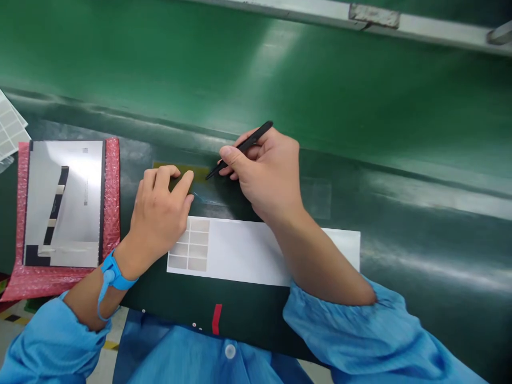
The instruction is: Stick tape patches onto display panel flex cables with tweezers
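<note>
My right hand (272,170) holds slim black tweezers (254,137) like a pen. Their pointed tip comes down over a yellow translucent strip (200,172) on the green bench. At the strip's left part, my left hand (162,205) rests with its fingers bent and spread, fingertips pressing down. A thin clear film (210,200) lies just below the strip. Under both arms is a white backing sheet (244,248) with several grey rectangular labels (198,250) at its left end, partly covered by my left hand.
On the left, a silver display panel (80,208) with a dark flex cable lies on pink bubble wrap (112,197). More label sheets (10,128) sit at the far left. A clear square film (318,197) lies right of my right hand. Red tape (216,319) marks the bench's front edge.
</note>
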Available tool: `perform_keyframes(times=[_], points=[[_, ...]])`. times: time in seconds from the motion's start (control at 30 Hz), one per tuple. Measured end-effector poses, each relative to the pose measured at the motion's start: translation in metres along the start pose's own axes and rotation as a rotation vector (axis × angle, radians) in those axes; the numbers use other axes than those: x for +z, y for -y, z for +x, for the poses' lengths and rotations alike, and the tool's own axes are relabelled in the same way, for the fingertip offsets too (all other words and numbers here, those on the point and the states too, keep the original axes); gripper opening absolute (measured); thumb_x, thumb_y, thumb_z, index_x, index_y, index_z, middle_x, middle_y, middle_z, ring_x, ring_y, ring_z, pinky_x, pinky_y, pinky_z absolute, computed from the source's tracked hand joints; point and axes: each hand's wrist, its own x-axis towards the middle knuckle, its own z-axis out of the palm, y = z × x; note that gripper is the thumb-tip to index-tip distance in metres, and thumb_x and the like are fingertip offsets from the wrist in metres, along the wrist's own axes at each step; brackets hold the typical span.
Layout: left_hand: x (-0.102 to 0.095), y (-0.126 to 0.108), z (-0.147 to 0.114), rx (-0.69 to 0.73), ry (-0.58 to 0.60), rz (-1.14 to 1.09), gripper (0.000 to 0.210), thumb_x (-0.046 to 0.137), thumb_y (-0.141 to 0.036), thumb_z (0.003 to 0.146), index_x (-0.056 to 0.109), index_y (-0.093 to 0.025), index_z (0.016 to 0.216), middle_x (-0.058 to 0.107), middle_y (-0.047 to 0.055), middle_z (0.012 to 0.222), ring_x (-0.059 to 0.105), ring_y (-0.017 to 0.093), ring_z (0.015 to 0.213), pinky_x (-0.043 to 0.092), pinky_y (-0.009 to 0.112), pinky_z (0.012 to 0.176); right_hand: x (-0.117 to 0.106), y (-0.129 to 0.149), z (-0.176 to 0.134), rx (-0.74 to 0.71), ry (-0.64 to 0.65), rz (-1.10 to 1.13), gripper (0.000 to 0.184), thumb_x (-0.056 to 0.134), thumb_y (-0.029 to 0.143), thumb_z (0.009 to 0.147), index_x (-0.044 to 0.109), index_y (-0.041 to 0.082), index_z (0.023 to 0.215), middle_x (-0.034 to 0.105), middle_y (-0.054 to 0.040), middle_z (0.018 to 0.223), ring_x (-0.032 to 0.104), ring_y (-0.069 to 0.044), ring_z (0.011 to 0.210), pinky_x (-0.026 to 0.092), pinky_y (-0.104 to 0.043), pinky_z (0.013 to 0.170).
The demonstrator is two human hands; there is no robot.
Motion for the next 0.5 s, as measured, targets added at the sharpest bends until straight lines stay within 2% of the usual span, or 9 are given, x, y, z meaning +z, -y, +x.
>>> perform_keyframes(times=[0.27, 0.4, 0.5], points=[[0.001, 0.0003, 0.0001, -0.02, 0.026, 0.0, 0.039, 0.051, -0.024, 0.105, 0.063, -0.013, 0.14, 0.058, 0.018, 0.129, 0.05, 0.034, 0.118, 0.049, 0.05, 0.099, 0.0019, 0.011, 0.007, 0.06, 0.051, -0.038, 0.028, 0.087, 0.027, 0.087, 0.06, 0.022, 0.083, 0.067, 0.0013, 0.068, 0.068, -0.016, 0.055, 0.053, -0.023, 0.048], [0.0008, 0.0003, 0.0, -0.028, 0.032, 0.001, 0.039, 0.054, -0.024, 0.104, 0.062, -0.013, 0.14, 0.058, 0.017, 0.13, 0.05, 0.034, 0.118, 0.049, 0.05, 0.101, 0.0046, 0.0087, 0.0083, 0.021, 0.032, -0.005, 0.029, 0.088, 0.029, 0.086, 0.06, 0.023, 0.079, 0.064, 0.003, 0.064, 0.062, -0.014, 0.049, 0.049, -0.023, 0.045], [0.0013, 0.0037, -0.0003, -0.022, 0.031, -0.011, 0.039, 0.054, -0.025, 0.104, 0.062, -0.014, 0.14, 0.058, 0.016, 0.129, 0.05, 0.033, 0.118, 0.048, 0.049, 0.102, 0.0038, 0.0099, 0.0103, 0.06, 0.013, 0.084, 0.03, 0.086, 0.03, 0.087, 0.059, 0.022, 0.077, 0.065, 0.0017, 0.064, 0.057, -0.011, 0.045, 0.043, -0.021, 0.041]])
